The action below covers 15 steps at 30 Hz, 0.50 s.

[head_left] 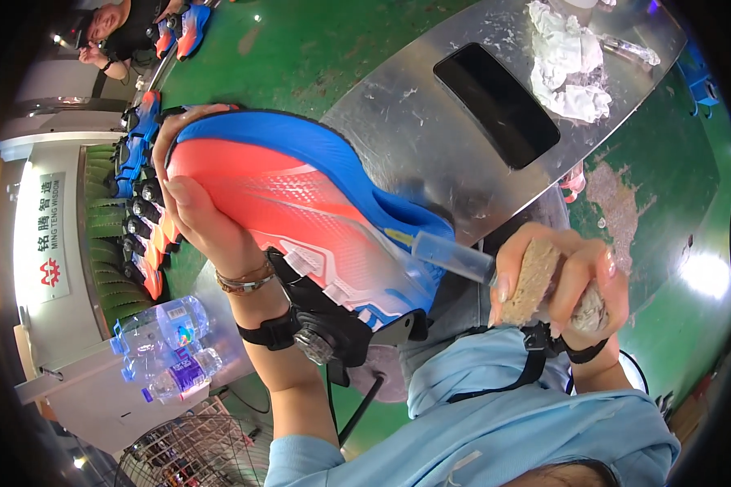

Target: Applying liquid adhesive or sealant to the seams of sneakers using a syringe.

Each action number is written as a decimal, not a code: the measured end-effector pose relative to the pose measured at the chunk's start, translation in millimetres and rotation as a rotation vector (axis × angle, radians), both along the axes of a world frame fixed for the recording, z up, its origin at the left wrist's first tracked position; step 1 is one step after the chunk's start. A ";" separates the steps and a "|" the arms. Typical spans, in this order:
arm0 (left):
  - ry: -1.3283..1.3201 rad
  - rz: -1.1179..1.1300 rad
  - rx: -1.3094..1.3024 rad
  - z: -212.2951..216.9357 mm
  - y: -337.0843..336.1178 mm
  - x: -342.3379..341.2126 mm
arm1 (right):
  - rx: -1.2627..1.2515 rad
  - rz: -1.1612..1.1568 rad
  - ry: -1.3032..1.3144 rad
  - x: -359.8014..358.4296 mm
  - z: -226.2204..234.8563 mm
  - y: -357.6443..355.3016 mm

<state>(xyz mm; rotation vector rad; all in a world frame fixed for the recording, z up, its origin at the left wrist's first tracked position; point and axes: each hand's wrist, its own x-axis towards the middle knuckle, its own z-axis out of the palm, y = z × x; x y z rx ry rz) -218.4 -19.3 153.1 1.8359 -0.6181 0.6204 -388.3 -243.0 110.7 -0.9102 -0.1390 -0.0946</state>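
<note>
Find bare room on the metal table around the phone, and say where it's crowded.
The widest bare patch of metal table lies between the blue-and-coral shoe and the black phone. Right of the phone, it's crowded with crumpled white paper and a clear slim item.

We have the shoe (300, 195) centre, its left end in our left hand (207, 213), the tube (451, 256) at its right end and the block (531, 282) in our right hand (568, 280). Phone (497, 105) lies on the table (398, 105) beyond, crumpled paper (564, 65) just right of it. Left of the shoe we've got the shoe rows (142, 235), with bottles (179, 325) nearer us and the fan (179, 454) nearer still.
</note>
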 end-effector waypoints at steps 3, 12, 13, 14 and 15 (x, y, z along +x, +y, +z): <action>0.010 0.055 0.014 -4.6 5.2 9.5 | -0.038 0.015 0.017 -7.8 -4.6 -2.2; 0.362 0.438 -0.162 -17.9 20.5 23.2 | -0.198 0.128 0.037 -21.1 -9.5 -20.5; 0.367 0.428 -0.165 -26.0 26.5 30.3 | -0.239 0.108 0.038 -22.3 -10.1 -22.2; 0.363 0.355 -0.217 -38.5 34.7 39.2 | -0.245 0.098 0.043 -23.4 -10.3 -23.7; 0.356 0.287 -0.264 -49.9 47.0 48.4 | -0.254 0.092 0.054 -24.3 -10.6 -24.1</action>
